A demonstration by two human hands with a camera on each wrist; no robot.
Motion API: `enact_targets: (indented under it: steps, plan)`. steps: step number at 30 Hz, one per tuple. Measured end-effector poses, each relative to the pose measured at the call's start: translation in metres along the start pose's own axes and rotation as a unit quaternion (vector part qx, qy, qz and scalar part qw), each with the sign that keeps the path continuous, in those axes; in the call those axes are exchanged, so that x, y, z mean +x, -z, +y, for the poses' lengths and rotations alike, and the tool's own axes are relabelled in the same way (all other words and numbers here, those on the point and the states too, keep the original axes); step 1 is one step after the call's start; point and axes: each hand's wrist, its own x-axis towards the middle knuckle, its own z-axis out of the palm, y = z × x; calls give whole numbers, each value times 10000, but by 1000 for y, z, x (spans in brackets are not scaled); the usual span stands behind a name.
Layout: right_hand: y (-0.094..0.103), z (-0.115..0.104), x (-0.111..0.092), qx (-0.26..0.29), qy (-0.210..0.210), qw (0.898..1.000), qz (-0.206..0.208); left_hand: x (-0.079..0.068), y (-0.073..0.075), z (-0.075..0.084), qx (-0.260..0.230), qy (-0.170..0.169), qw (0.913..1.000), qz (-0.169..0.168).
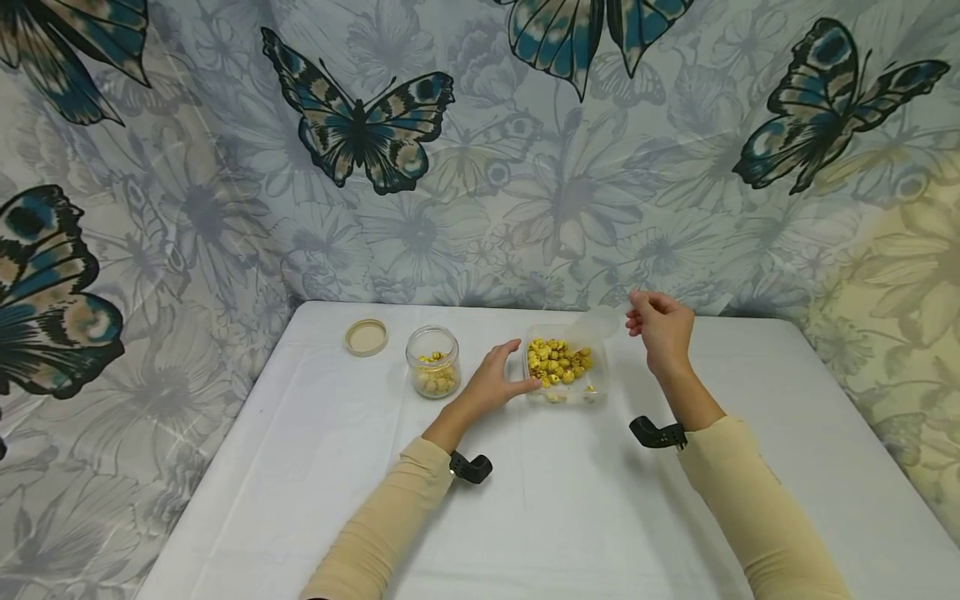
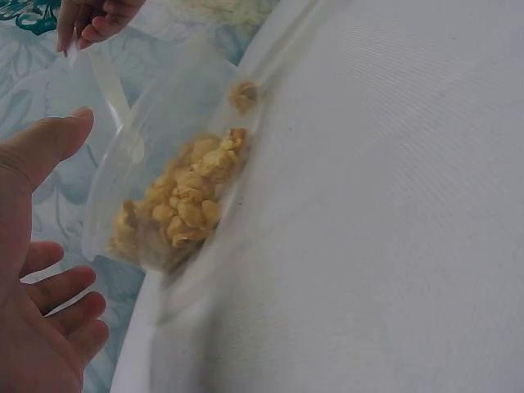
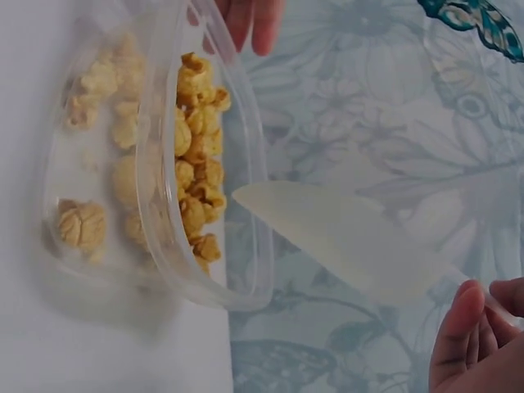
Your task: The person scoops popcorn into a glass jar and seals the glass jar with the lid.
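Note:
A clear plastic container (image 1: pixel 603 392) stands on the table with yellow caramel popcorn (image 1: pixel 558 361) inside. Close beside its left wall is my left hand (image 1: pixel 491 383), thumb and fingers spread apart and relaxed; in the left wrist view, nothing lies in the left hand (image 2: pixel 45 270). My right hand (image 1: pixel 663 329), raised at the container's back right, pinches the thin handle of a translucent plastic scoop (image 3: pixel 352 237). The scoop's pale blade reaches toward the container's rim, above the popcorn. Left of my left hand, a glass jar (image 1: pixel 432 346) stands upright with some popcorn in it.
A round gold-coloured jar lid (image 1: pixel 366 337) lies left of the jar. The white cloth-covered table (image 1: pixel 525 517) ends at the back against a wall hanging (image 1: pixel 480 217) printed with butterflies and flowers. Each wrist wears a black camera band (image 1: pixel 471 467).

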Motion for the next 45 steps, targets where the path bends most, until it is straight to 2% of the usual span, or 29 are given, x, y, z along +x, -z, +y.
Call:
enact_targets:
  steps: [5,9,12,16,19,21,24,27,31,35,39,45]
  plan:
    - [-1,2,-2,-458,503,9977,4,1,-6,-2,29,-33,10000,12]
    - [-1,9,-1,-1160,1048,9877,0,1,-9,-4,98,-96,9999,25]
    - [-1,15,0,-1686,1582,9729,-22,1,-12,-4,155,-97,9998,30]
    - [-2,21,0,-2285,2285,9463,6,3,-15,-5,267,-104,9996,-5]
    - [-3,25,0,-2592,2557,9314,-28,3,-15,-5,292,-103,9995,-18]
    - [-3,26,0,-2736,2594,9262,-79,3,-15,-3,300,-94,9995,-21]
    - [-2,27,2,-2671,2450,9319,-137,3,-14,-1,347,-77,9994,-35]
    - [-1,29,6,-2464,2124,9451,-304,5,-12,0,461,-88,9989,-40]
    - [2,36,12,-2142,1372,9654,-574,5,-11,0,516,-98,9986,-75]
    - [6,44,17,-1759,503,9811,-638,5,-12,-1,584,-95,9981,-165]
    - [9,48,21,-1611,-77,9837,-791,4,-12,-2,718,-117,9972,-189]
    - [12,52,22,-1611,-570,9770,-1271,4,-12,-3,707,-99,9972,-207]
